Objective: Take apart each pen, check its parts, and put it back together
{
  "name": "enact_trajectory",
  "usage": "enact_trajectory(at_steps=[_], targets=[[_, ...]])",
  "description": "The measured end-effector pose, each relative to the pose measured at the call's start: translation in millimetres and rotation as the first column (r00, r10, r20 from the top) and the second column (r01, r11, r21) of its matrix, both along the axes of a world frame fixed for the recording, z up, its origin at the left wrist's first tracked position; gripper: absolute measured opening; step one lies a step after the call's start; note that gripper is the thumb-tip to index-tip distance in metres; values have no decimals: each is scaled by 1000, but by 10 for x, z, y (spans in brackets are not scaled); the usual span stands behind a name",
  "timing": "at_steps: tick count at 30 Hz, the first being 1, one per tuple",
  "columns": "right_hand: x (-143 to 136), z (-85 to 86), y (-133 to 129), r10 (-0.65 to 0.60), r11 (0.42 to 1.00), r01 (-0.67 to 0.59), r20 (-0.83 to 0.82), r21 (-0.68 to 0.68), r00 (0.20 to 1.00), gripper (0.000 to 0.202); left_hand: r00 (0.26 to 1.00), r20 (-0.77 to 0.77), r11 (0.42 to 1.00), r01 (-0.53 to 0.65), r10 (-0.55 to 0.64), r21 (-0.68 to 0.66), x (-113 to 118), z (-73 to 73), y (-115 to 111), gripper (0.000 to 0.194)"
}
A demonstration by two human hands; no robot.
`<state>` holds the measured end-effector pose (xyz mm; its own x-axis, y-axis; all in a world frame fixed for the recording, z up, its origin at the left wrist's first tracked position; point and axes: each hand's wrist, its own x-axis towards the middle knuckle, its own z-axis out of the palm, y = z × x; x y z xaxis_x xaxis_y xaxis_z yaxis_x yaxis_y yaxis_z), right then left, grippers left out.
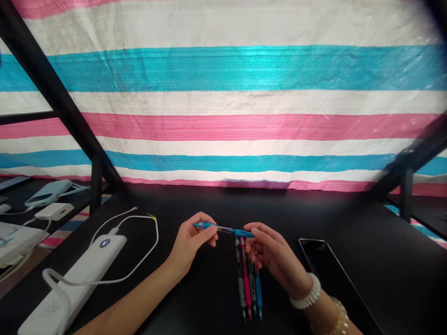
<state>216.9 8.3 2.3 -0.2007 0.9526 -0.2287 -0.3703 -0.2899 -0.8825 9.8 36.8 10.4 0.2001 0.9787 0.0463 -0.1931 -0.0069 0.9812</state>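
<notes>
A light blue pen (pixel 226 230) is held level above the black table between both hands. My left hand (pixel 197 235) pinches its left end between thumb and fingers. The right end of the pen is in the closed thumb and forefinger of my right hand (pixel 267 244), which has a white bracelet at the wrist. Just below the held pen, several pens lie side by side on the table: a gray one (pixel 241 286), a pink one (pixel 246 284), another gray one (pixel 252 288) and a blue one (pixel 258 291). My right hand partly covers their upper ends.
A white power bank (pixel 84 274) with a looped white cable (pixel 157 237) lies on the left. On the right lies a black phone (pixel 335 274). Black metal bars (pixel 66 102) slant up at both sides before a striped sheet (pixel 244 70). White chargers (pixel 54 211) sit far left.
</notes>
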Motion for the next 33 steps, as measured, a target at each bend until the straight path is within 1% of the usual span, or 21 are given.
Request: enact_trajectory(at_steps=[3,5,9,13,19,24,28,33], targets=[[4,-12,11,18,1000,-18,40,4,999,37,1000,-5,1000,2,-2,-9,8,1,-3,15],[8,-12,15,-6,999,5,37,32,999,34,1000,-11,1000,0,0,-13,12,1,-3,15],[23,-18,15,-97,993,100,-45,63,994,29,1000,6,1000,-6,6,-28,10,-13,6,15],[49,-69,23,-127,990,133,-141,38,982,19,999,42,999,-17,19,-48,0,-46,15,14],[95,-148,55,-173,983,182,-217,19,961,9,991,90,994,-92,97,-61,-11,-53,27,13],[82,-101,54,-228,970,241,-233,27,945,9,984,116,989,-129,137,-76,-15,-40,14,13],[74,-57,54,-271,959,282,-236,11,933,11,984,115,989,-128,136,-76,-13,-40,-9,13],[83,-49,56,-303,950,313,-223,11,927,10,985,113,989,-124,133,-78,-5,-40,-11,13]])
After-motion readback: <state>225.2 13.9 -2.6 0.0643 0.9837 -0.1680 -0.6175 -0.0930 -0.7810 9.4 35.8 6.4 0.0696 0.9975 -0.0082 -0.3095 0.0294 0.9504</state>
